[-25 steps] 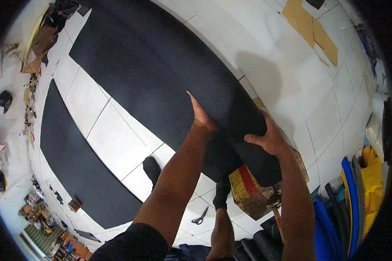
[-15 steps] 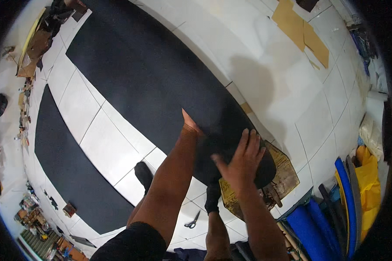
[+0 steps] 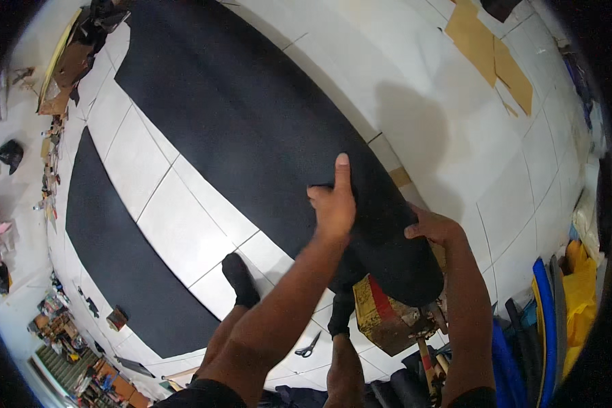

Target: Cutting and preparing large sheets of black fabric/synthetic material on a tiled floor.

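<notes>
A large black sheet [image 3: 238,122] stretches from the upper left to the lower right, its rounded end bent over a worn yellow-brown block [image 3: 387,319]. On its upper face lies my left hand [image 3: 334,207], one digit stretched straight and another apart from it. The remaining fingers are hard to make out against the black. At the right edge my right hand [image 3: 438,228] grips the sheet, thumb on top and the other fingers mostly out of sight. A second black piece [image 3: 126,245] rests on the floor to the left. Dark-handled scissors [image 3: 308,345] lie by my feet.
White tiles [image 3: 183,217] cover the floor. Tan cardboard pieces [image 3: 489,51] lie at the upper right. Blue rolls [image 3: 544,319] and yellow material [image 3: 581,292] stand at the lower right. A small brown block [image 3: 117,318] sits beside the second black piece. Clutter lines the left wall.
My left hand has moved right and shows more fully on top of the sheet. My right hand has shifted from lying spread on the sheet to gripping its right edge.
</notes>
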The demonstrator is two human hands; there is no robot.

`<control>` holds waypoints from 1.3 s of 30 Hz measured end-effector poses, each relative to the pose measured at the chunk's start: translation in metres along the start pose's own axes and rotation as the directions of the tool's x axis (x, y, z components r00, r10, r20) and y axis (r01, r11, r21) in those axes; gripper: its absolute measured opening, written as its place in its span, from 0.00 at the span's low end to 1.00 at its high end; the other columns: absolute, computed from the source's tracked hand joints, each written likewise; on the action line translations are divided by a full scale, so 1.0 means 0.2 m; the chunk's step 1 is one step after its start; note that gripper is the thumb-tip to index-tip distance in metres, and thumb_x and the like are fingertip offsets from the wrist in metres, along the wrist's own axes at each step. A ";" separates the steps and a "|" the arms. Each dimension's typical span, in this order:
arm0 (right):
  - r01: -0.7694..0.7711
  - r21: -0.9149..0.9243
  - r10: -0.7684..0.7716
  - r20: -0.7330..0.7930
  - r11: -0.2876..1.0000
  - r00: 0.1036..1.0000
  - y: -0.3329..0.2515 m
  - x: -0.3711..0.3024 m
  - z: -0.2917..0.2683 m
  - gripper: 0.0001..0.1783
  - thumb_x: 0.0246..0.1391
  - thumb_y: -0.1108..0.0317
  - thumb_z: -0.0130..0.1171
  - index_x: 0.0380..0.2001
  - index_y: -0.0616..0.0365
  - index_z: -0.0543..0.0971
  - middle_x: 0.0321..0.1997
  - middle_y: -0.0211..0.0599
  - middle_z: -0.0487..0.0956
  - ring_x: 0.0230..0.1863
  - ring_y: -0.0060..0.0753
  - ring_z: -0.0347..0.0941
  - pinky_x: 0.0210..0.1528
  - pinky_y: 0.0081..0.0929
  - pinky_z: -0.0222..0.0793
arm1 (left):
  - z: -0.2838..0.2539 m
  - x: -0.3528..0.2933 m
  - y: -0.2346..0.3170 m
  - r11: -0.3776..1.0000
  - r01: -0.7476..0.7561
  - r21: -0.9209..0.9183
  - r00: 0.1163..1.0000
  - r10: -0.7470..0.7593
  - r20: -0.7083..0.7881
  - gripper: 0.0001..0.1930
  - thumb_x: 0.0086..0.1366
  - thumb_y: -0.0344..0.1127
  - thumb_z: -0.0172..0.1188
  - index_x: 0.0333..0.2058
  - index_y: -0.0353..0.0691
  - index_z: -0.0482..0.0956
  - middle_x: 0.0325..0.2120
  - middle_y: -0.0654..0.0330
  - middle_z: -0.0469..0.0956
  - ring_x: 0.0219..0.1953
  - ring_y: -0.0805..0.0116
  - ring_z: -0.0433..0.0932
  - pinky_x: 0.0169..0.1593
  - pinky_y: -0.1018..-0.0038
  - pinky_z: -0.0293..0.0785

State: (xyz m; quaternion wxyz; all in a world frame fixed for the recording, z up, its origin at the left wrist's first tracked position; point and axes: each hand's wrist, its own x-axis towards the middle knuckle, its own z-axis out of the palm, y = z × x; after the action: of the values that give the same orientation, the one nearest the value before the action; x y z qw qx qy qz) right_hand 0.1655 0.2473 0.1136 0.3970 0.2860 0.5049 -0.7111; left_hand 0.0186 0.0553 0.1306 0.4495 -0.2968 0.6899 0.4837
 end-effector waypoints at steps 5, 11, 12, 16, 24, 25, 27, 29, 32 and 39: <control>-0.080 -0.737 -0.442 -0.484 0.671 0.755 -0.08 -0.08 0.51 0.62 0.36 0.48 0.76 0.69 0.60 0.52 0.69 0.56 0.59 0.71 0.54 0.53 0.72 0.50 0.45 | -0.03 0.03 -0.07 0.942 -0.310 -0.131 0.912 0.256 -0.319 0.59 0.59 0.65 0.61 0.64 0.18 0.40 0.63 0.28 0.51 0.67 0.39 0.54 0.69 0.58 0.50; -0.432 -0.653 -0.443 -0.749 0.623 0.494 -0.09 0.02 0.83 0.69 0.30 0.45 0.78 0.69 0.60 0.48 0.68 0.55 0.58 0.69 0.57 0.54 0.69 0.59 0.46 | 0.00 0.10 -0.03 0.953 -0.294 -0.078 0.908 0.253 -0.334 0.62 0.52 0.64 0.68 0.64 0.21 0.40 0.62 0.31 0.53 0.65 0.41 0.56 0.68 0.59 0.51; -0.418 -0.635 -0.432 -0.761 0.649 0.485 -0.10 0.00 0.78 0.70 0.28 0.44 0.79 0.68 0.61 0.47 0.68 0.55 0.58 0.69 0.56 0.55 0.69 0.60 0.47 | 0.01 0.09 -0.02 0.961 -0.277 -0.029 0.911 0.252 -0.325 0.63 0.51 0.64 0.69 0.64 0.22 0.40 0.62 0.32 0.52 0.65 0.43 0.56 0.68 0.58 0.51; -0.291 -0.623 -0.365 -0.708 0.726 0.605 -0.13 -0.03 0.61 0.71 0.24 0.43 0.80 0.67 0.61 0.51 0.67 0.55 0.60 0.68 0.56 0.57 0.68 0.56 0.51 | -0.10 0.01 0.02 0.955 -0.152 -0.256 0.979 0.110 -0.169 0.66 0.49 0.63 0.72 0.66 0.25 0.35 0.63 0.33 0.50 0.66 0.44 0.55 0.68 0.57 0.50; -0.012 -0.281 -0.075 -0.299 0.960 0.951 -0.16 -0.07 0.23 0.72 0.22 0.44 0.81 0.68 0.61 0.53 0.70 0.57 0.58 0.69 0.57 0.56 0.71 0.47 0.49 | -0.03 -0.04 0.01 0.975 -0.202 0.091 0.975 0.209 -0.076 0.70 0.44 0.54 0.76 0.66 0.26 0.28 0.64 0.35 0.53 0.65 0.43 0.58 0.67 0.62 0.58; -0.019 -0.283 -0.070 -0.300 0.959 0.951 -0.13 -0.08 0.25 0.72 0.22 0.44 0.81 0.68 0.61 0.53 0.70 0.57 0.58 0.69 0.57 0.56 0.71 0.47 0.49 | 0.00 -0.07 0.03 0.981 -0.171 0.092 0.981 0.178 -0.082 0.70 0.45 0.52 0.76 0.66 0.26 0.28 0.63 0.35 0.54 0.64 0.43 0.59 0.66 0.63 0.58; -0.234 -0.721 -0.397 -0.588 0.652 0.705 -0.09 -0.08 0.37 0.74 0.22 0.38 0.79 0.68 0.61 0.51 0.70 0.59 0.55 0.71 0.60 0.51 0.70 0.56 0.46 | -0.05 -0.03 0.00 0.984 -0.145 0.105 0.983 0.156 -0.096 0.69 0.45 0.51 0.76 0.66 0.27 0.28 0.62 0.35 0.55 0.63 0.44 0.61 0.66 0.63 0.59; -0.235 -0.687 -0.393 -0.624 0.687 0.676 -0.10 0.01 0.70 0.74 0.23 0.37 0.79 0.69 0.59 0.50 0.70 0.60 0.54 0.71 0.61 0.49 0.70 0.59 0.44 | -0.25 0.08 -0.05 0.964 -0.244 -0.111 0.967 0.250 0.050 0.68 0.47 0.51 0.76 0.67 0.29 0.28 0.62 0.35 0.55 0.63 0.45 0.61 0.66 0.62 0.59; -0.375 -0.625 -0.338 -0.729 0.685 0.596 -0.11 -0.02 0.77 0.73 0.27 0.36 0.76 0.70 0.57 0.46 0.69 0.61 0.52 0.72 0.62 0.46 0.68 0.65 0.41 | -0.16 0.07 -0.12 0.934 -0.292 -0.207 0.942 0.318 0.109 0.67 0.49 0.49 0.75 0.67 0.31 0.28 0.62 0.37 0.56 0.64 0.46 0.60 0.66 0.60 0.58; -0.377 -0.730 -0.564 -0.682 0.570 0.467 -0.03 -0.02 0.87 0.72 0.24 0.41 0.79 0.69 0.56 0.49 0.67 0.56 0.57 0.69 0.58 0.51 0.65 0.67 0.44 | -0.22 0.31 -0.21 0.813 -0.015 -0.582 0.832 0.333 0.443 0.60 0.50 0.84 0.42 0.69 0.39 0.50 0.69 0.49 0.53 0.69 0.49 0.53 0.70 0.50 0.45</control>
State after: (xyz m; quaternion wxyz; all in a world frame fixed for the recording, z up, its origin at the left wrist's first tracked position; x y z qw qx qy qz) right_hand 0.1620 0.0840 0.1759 0.1138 0.3563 0.9133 -0.1614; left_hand 0.0143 0.0014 0.0635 0.4662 -0.2034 0.3939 0.7656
